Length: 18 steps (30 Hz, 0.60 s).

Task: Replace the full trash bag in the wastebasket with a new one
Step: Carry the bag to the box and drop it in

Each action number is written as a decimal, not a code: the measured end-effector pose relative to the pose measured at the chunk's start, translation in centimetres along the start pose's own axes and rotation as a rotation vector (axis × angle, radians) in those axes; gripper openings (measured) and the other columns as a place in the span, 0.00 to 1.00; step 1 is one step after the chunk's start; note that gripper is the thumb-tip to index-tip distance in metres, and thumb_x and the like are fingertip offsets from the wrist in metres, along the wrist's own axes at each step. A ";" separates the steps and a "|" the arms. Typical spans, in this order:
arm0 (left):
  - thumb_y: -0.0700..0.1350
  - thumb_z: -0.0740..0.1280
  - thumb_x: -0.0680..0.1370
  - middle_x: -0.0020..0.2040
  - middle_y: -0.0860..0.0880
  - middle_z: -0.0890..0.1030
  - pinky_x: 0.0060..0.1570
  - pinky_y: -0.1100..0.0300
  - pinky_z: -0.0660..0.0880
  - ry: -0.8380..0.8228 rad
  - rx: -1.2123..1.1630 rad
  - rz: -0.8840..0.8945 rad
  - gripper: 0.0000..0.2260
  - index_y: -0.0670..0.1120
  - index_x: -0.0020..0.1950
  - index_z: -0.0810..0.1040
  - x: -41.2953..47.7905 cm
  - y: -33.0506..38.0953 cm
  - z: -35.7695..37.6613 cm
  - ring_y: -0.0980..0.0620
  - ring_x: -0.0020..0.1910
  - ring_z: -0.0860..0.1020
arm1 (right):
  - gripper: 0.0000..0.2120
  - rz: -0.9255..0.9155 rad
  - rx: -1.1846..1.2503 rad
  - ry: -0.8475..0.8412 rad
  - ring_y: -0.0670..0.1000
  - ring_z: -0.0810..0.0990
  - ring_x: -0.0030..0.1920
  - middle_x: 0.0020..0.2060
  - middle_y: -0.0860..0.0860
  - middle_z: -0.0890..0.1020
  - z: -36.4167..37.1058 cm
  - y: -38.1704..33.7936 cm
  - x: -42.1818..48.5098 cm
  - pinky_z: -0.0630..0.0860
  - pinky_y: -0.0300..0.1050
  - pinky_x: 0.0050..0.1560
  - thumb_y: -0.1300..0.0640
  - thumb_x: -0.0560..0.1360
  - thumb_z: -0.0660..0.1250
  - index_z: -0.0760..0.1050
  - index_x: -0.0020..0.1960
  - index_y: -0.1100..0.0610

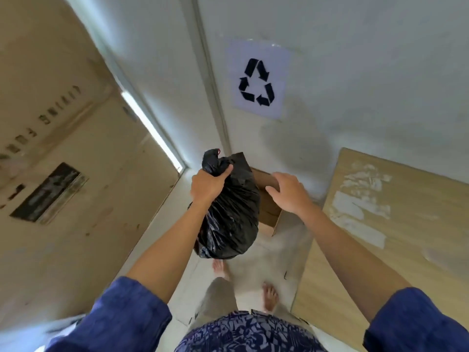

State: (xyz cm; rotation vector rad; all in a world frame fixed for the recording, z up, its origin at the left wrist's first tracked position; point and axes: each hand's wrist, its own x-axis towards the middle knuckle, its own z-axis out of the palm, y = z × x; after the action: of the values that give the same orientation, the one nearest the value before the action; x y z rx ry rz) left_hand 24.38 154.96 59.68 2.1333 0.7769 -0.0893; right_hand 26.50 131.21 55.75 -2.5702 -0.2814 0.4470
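A full black trash bag [232,217], tied at the top with a bit of red drawstring showing, hangs in the air from my left hand [209,185], which grips its gathered neck. Behind and below the bag an open brown cardboard box [269,207] stands on the floor against the wall. My right hand [288,190] reaches out over the box with fingers spread and relaxed, close to the box's upper flap; whether it touches the flap I cannot tell. No wastebasket is in view.
A paper sign with a black recycling symbol [257,81] is taped to the white wall above the box. Large cardboard sheets lean at the left [63,174] and right [396,224], leaving a narrow strip of pale floor [284,252] where my bare feet stand.
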 end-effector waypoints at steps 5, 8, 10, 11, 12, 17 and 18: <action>0.79 0.67 0.63 0.47 0.47 0.81 0.39 0.58 0.76 -0.104 -0.073 -0.133 0.42 0.44 0.58 0.81 8.2 1.7 5.2 0.53 0.40 0.78 | 0.23 0.177 0.053 0.046 0.60 0.73 0.69 0.69 0.55 0.77 0.2 1.8 4.2 0.71 0.59 0.67 0.44 0.82 0.61 0.71 0.73 0.53; 0.77 0.68 0.66 0.46 0.47 0.81 0.33 0.59 0.72 -0.180 -0.082 -0.179 0.41 0.42 0.59 0.79 12.5 2.0 8.3 0.51 0.39 0.77 | 0.25 0.273 0.068 0.074 0.60 0.70 0.72 0.73 0.55 0.74 0.3 2.4 6.7 0.69 0.59 0.70 0.43 0.83 0.60 0.69 0.76 0.54; 0.75 0.69 0.67 0.53 0.43 0.81 0.42 0.54 0.77 -0.231 -0.101 -0.263 0.42 0.41 0.63 0.77 15.0 2.0 10.0 0.45 0.45 0.79 | 0.25 0.324 0.067 0.081 0.60 0.70 0.72 0.73 0.56 0.74 0.7 2.8 8.3 0.70 0.59 0.70 0.44 0.83 0.60 0.68 0.76 0.54; 0.75 0.70 0.67 0.56 0.42 0.81 0.45 0.52 0.77 -0.255 -0.116 -0.309 0.43 0.41 0.66 0.76 16.2 1.9 10.7 0.45 0.46 0.79 | 0.25 0.336 0.057 0.078 0.61 0.71 0.71 0.72 0.57 0.75 0.9 3.1 9.2 0.70 0.58 0.69 0.44 0.83 0.61 0.68 0.76 0.54; 0.74 0.71 0.67 0.58 0.42 0.80 0.50 0.51 0.79 -0.279 -0.135 -0.361 0.44 0.41 0.69 0.74 17.3 1.7 11.3 0.44 0.49 0.79 | 0.25 0.343 0.048 0.073 0.62 0.72 0.70 0.70 0.58 0.76 1.3 3.3 10.1 0.71 0.58 0.67 0.44 0.83 0.61 0.69 0.75 0.55; 0.72 0.72 0.68 0.58 0.45 0.80 0.59 0.43 0.80 -0.463 -0.382 -0.595 0.44 0.43 0.73 0.71 21.5 -0.3 15.3 0.43 0.57 0.80 | 0.26 0.407 0.081 0.044 0.63 0.72 0.70 0.71 0.58 0.75 4.9 5.0 14.8 0.71 0.57 0.68 0.45 0.83 0.61 0.68 0.76 0.57; 0.72 0.72 0.68 0.57 0.46 0.81 0.55 0.45 0.81 -0.504 -0.422 -0.625 0.43 0.43 0.72 0.72 22.1 -0.8 16.2 0.44 0.56 0.80 | 0.26 0.412 0.093 0.033 0.62 0.70 0.72 0.73 0.58 0.74 6.1 5.5 15.8 0.70 0.58 0.70 0.45 0.83 0.61 0.67 0.77 0.56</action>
State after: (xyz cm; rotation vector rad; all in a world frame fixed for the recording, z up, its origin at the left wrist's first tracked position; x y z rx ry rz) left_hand 45.02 154.36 41.56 1.3290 1.0144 -0.6983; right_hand 39.51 133.74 43.89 -2.5378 0.2819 0.5488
